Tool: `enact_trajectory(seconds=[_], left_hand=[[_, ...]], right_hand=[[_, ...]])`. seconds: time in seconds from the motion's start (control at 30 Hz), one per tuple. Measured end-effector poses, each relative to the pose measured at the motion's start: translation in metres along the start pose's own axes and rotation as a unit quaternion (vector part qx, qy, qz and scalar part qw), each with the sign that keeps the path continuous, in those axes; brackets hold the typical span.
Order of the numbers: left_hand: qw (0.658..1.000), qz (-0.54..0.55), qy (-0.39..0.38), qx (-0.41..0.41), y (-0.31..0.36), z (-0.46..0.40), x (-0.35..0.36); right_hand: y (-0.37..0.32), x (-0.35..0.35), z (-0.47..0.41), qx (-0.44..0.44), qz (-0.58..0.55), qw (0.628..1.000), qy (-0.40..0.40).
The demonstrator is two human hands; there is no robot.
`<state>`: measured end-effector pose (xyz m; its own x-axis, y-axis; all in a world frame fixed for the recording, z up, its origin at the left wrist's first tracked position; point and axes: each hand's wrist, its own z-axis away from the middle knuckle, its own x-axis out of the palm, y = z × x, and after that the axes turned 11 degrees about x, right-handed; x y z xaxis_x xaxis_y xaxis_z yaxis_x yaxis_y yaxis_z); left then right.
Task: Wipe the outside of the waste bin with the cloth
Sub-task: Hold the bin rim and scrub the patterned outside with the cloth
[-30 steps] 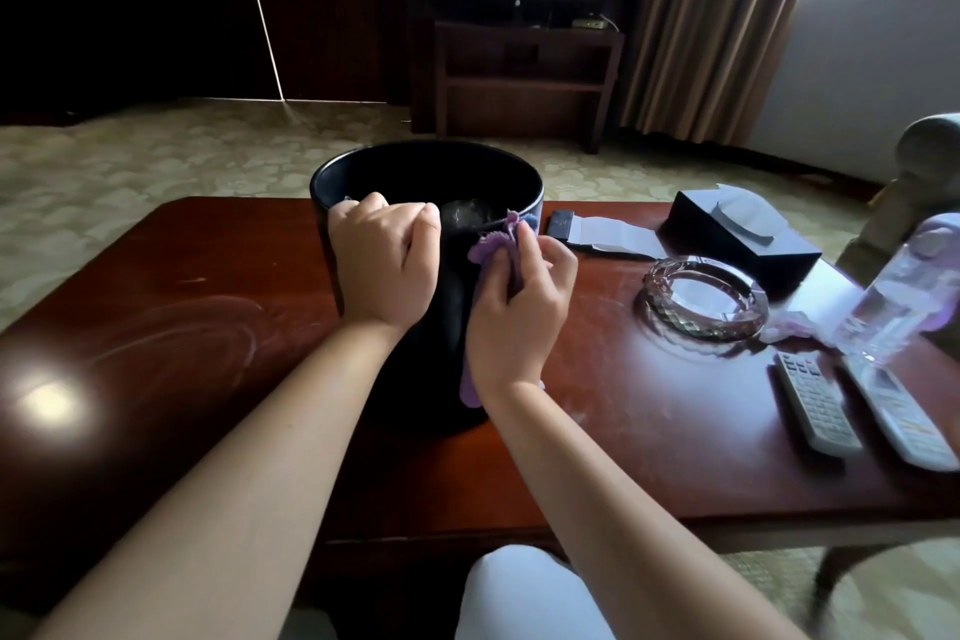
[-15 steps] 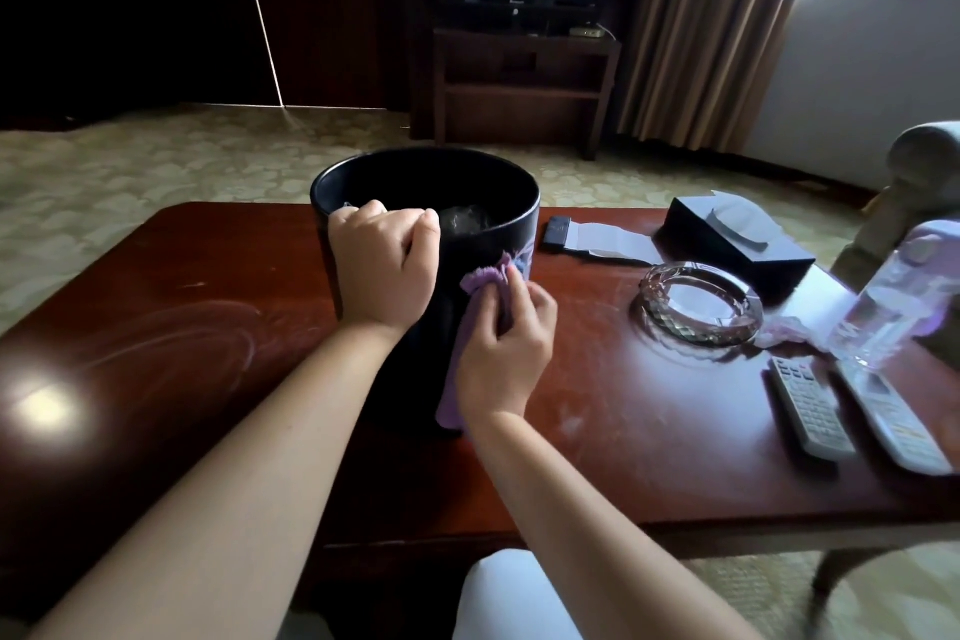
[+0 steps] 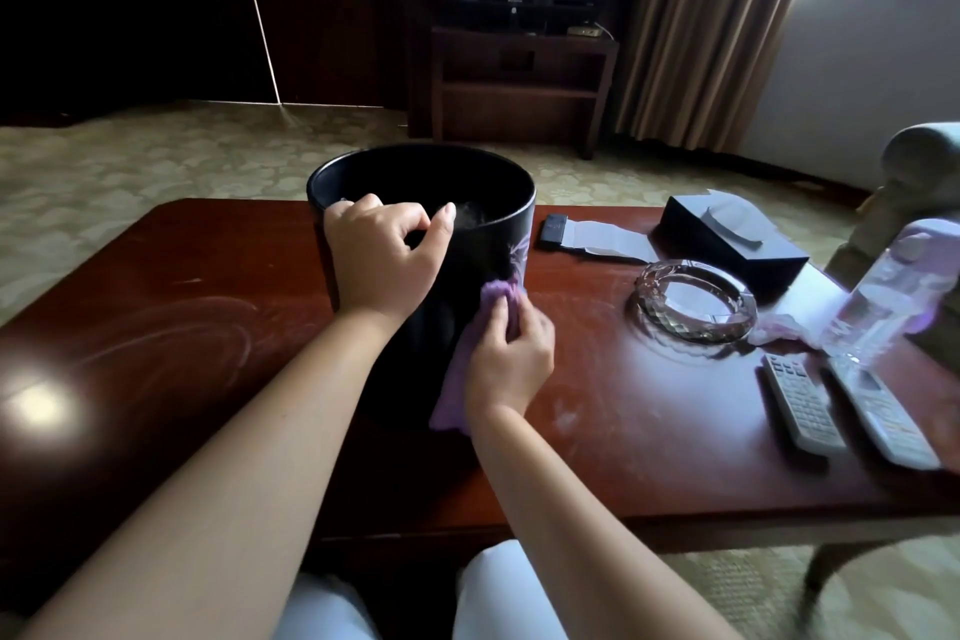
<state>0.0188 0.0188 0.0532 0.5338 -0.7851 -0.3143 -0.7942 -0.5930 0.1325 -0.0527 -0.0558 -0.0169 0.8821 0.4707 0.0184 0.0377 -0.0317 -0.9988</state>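
A black round waste bin (image 3: 498, 203) stands upright on a dark red wooden table (image 3: 208, 327). My left hand (image 3: 384, 260) grips the bin's near rim, fingers curled over the edge. My right hand (image 3: 511, 359) holds a purple cloth (image 3: 467, 369) and presses it against the lower right of the bin's outer wall. The cloth hangs down to the table beside my wrist. The bin's near wall is mostly hidden by my hands.
Right of the bin lie a glass ashtray (image 3: 693, 301), a black tissue box (image 3: 732, 239), two remote controls (image 3: 802, 403), a clear plastic bottle (image 3: 883, 296) and a small dark device on paper (image 3: 553, 230). An armchair (image 3: 924, 161) stands past the table's right end.
My right hand has slid the cloth down the bin's right side from near the rim toward the table. My left hand has stayed on the rim.
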Motion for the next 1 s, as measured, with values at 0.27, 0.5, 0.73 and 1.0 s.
enact_trajectory(seconds=[0.27, 0.5, 0.73, 1.0], left_hand=[[0.999, 0.015, -0.012, -0.028, 0.001, -0.002, 0.001], [0.998, 0.033, -0.02, -0.043, -0.002, -0.005, 0.0], [0.999, 0.042, -0.012, -0.021, -0.003, -0.011, 0.004], [0.999, 0.048, -0.006, -0.024, -0.007, -0.008, -0.005]], right_hand=[[0.033, -0.017, 0.0, 0.275, 0.015, 0.959, -0.066], [0.031, -0.021, 0.0, 0.279, -0.055, 0.957, -0.059], [0.036, -0.028, -0.003, 0.295, -0.068, 0.952, -0.043], [0.038, -0.029, 0.001, 0.302, -0.068, 0.95, -0.036]])
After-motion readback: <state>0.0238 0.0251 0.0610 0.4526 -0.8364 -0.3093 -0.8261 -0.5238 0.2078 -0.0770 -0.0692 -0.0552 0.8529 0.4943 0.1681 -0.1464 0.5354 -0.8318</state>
